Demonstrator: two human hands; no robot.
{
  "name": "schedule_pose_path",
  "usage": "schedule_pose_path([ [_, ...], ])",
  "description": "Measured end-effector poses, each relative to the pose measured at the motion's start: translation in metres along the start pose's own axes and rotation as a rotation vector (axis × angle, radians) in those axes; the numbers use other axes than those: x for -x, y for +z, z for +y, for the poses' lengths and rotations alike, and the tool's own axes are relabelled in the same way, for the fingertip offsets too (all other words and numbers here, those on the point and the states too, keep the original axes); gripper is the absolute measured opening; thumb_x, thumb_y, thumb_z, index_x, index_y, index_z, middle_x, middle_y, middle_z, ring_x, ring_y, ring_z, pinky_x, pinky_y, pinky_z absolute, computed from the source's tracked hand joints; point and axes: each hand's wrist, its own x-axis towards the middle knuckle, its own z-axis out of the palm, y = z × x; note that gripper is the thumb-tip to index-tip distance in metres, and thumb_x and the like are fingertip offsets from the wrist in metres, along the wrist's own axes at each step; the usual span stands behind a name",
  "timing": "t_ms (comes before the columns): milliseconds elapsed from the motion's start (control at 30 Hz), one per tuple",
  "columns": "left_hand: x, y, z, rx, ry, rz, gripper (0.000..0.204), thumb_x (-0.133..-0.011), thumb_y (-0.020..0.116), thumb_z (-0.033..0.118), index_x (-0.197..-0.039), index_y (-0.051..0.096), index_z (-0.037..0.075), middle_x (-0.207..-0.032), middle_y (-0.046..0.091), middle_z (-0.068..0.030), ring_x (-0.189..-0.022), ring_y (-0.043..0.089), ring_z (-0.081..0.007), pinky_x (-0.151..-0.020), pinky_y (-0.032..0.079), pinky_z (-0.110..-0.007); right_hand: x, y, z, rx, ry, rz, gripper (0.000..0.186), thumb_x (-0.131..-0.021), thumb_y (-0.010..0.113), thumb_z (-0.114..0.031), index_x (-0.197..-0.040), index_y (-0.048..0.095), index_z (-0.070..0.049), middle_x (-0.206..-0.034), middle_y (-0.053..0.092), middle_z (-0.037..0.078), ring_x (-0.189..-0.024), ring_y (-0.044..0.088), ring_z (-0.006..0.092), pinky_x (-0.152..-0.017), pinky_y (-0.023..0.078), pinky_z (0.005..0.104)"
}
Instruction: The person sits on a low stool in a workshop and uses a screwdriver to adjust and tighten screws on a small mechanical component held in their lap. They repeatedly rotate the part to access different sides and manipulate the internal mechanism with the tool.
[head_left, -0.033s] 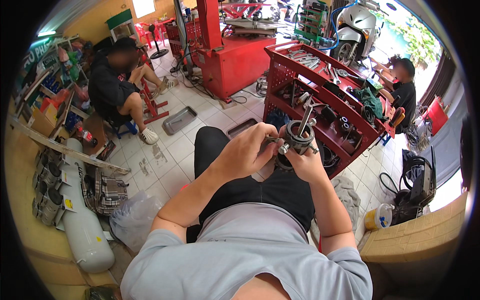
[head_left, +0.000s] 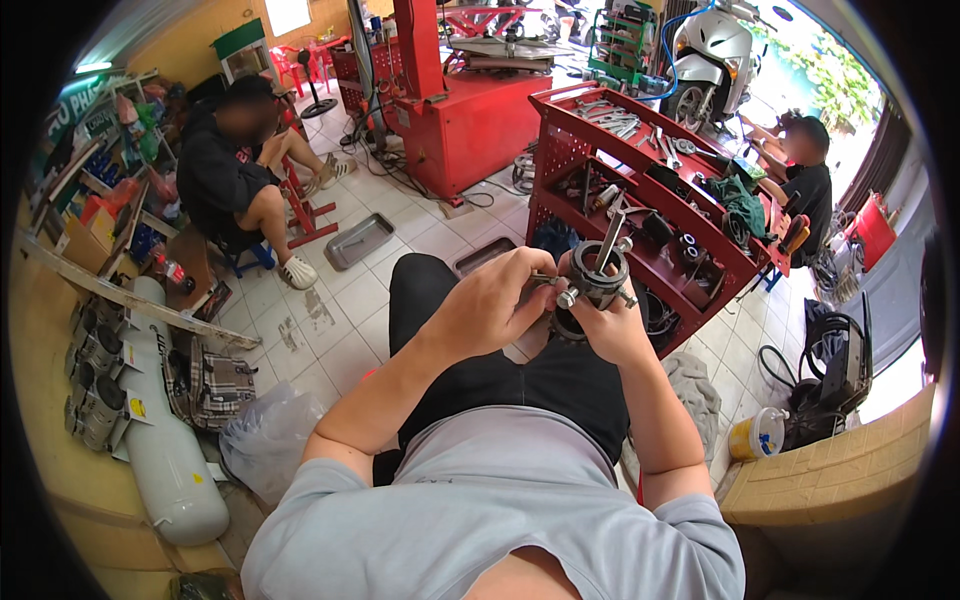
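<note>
left hand (head_left: 495, 300): fingers curled, tips pinching a small bolt (head_left: 548, 279) | right hand (head_left: 610, 335): fingers wrapped under round metal part (head_left: 597, 275), which sits above them over the lap | beyond fingertips: red tool cart (head_left: 650, 190)

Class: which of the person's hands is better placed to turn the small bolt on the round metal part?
Left. The left hand already pinches the small bolt, while the right hand cradles the round metal part from below.

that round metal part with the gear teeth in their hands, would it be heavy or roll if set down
The round metal part looks solid steel, so probably heavy for its size and rigid. Both the left hand and right hand support it. Its round toothed body might roll, though protruding bolts would likely stop it.
</note>
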Motion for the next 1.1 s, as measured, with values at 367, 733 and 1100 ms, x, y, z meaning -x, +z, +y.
schedule_pose_path([
  [367, -0.003, -0.006, -0.001, -0.144, 0.044, -0.035, 0.022, -0.081, 0.059, 0.009, -0.099, 0.051, 0.000, -0.079, 0.059, -0.0154, -0.069, 0.059, -0.0318, -0.063, 0.047, -0.037, -0.001, -0.002, -0.001, 0.185, -0.112, -0.106, 0.022, -0.084, 0.061, -0.001, -0.105, 0.053, -0.002, -0.088, 0.059, 0.003, -0.080, 0.059, 0.0109, -0.072, 0.050, 0.0269],
  [733, 0.000, -0.002, -0.010, 0.140, -0.107, -0.085, 0.021, -0.093, 0.044, 0.011, -0.108, 0.052, -0.002, -0.083, 0.058, -0.0107, -0.074, 0.059, -0.0187, -0.069, 0.046, -0.031, -0.004, -0.008, 0.003, 0.124, -0.058, -0.075, 0.019, -0.080, 0.058, 0.003, -0.097, 0.055, -0.001, -0.082, 0.059, 0.002, -0.077, 0.056, 0.0091, -0.070, 0.047, 0.0255],
  [1100, -0.006, -0.011, -0.009, 0.162, -0.413, -0.084, 0.023, -0.089, 0.060, 0.004, -0.111, 0.064, -0.004, -0.093, 0.070, -0.0071, -0.080, 0.063, -0.0072, -0.070, 0.049, -0.022, -0.008, -0.012, 0.009, 0.215, -0.100, -0.055, 0.017, -0.078, 0.057, 0.001, -0.095, 0.056, -0.001, -0.082, 0.059, 0.002, -0.076, 0.054, 0.0087, -0.070, 0.046, 0.0252],
])
